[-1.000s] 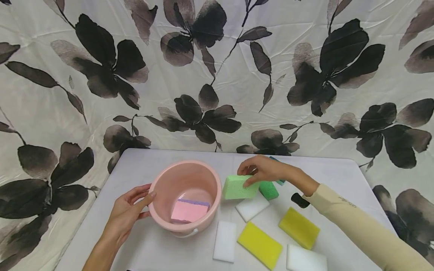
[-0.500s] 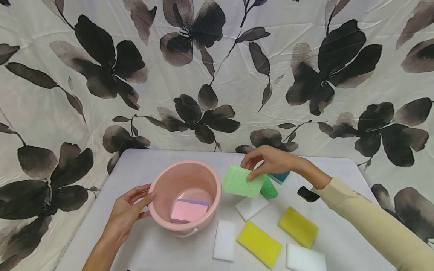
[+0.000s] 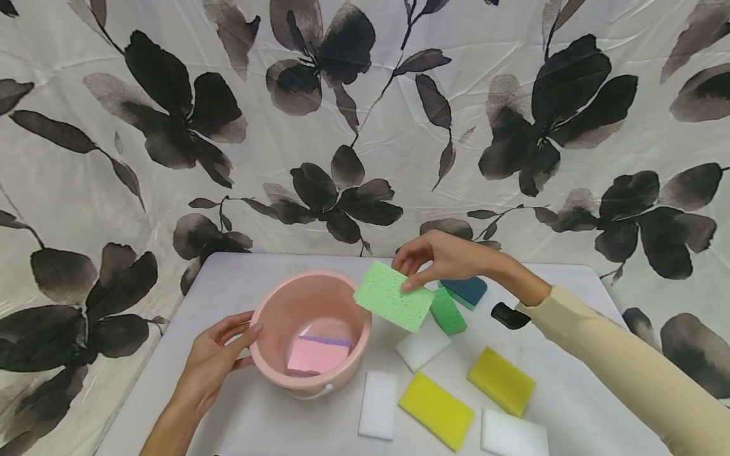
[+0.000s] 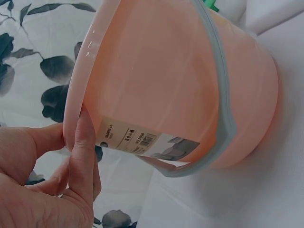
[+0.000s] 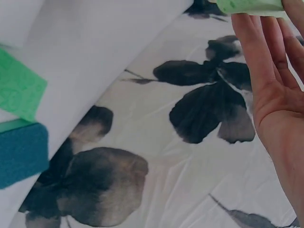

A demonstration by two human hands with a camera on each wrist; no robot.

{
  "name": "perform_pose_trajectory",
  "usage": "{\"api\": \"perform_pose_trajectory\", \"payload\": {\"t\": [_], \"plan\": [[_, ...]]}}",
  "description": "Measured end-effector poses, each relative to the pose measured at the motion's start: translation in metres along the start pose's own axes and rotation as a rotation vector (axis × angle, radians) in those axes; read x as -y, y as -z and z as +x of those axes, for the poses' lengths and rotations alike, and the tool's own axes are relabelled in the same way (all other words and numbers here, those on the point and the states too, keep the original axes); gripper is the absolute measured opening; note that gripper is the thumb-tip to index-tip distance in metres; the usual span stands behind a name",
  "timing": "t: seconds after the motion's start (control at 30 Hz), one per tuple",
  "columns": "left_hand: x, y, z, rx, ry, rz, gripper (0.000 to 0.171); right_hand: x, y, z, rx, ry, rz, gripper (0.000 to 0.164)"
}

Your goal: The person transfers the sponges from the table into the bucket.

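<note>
My left hand (image 3: 213, 354) grips the rim of a pink bucket (image 3: 268, 354) on its left side; in the left wrist view, thumb and fingers pinch the rim above a paper label (image 4: 142, 137). Inside the bucket lie a pink sponge (image 3: 317, 357) and a purple sponge (image 3: 327, 341). With my right hand (image 3: 441, 256) I pinch a light green sponge (image 3: 392, 296) between thumb and fingers. It is held up tilted, its left corner overlapping the bucket's right rim in the head view. The right wrist view shows just the sponge's edge (image 5: 251, 5) at the top.
Right of the bucket lie a darker green sponge (image 3: 448, 311), a blue-topped sponge (image 3: 466, 291), two yellow sponges (image 3: 436, 410) and several white sponges (image 3: 378, 405). A floral cloth (image 3: 365, 126) hangs behind the white table (image 3: 239, 430).
My right hand has raised the light green sponge and carried it left toward the bucket, uncovering more of the blue-topped sponge. My left hand and the bucket stay put.
</note>
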State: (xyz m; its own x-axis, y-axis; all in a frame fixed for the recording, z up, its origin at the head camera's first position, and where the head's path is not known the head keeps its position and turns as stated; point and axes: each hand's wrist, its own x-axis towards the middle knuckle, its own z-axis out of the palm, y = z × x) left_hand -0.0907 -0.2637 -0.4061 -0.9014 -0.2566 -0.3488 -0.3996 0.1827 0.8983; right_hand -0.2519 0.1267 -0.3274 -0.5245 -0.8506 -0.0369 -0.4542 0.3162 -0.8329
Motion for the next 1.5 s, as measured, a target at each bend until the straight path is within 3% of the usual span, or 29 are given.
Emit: {"api": "perform_pose_trajectory", "payload": {"t": [0.77,1.0,1.5], "plan": [[0.002,0.0,-0.005,-0.008,0.012,0.004,0.064,0.033,-0.026,0.057,0.024,0.073,-0.007,0.033],[0.003,0.001,-0.007,-0.012,0.01,-0.005,0.066,0.035,-0.039,0.075,0.061,0.045,-0.004,0.032],[0.003,-0.002,-0.012,-0.016,-0.006,-0.011,0.067,0.026,-0.073,0.101,0.092,0.084,-0.159,0.025]]}}
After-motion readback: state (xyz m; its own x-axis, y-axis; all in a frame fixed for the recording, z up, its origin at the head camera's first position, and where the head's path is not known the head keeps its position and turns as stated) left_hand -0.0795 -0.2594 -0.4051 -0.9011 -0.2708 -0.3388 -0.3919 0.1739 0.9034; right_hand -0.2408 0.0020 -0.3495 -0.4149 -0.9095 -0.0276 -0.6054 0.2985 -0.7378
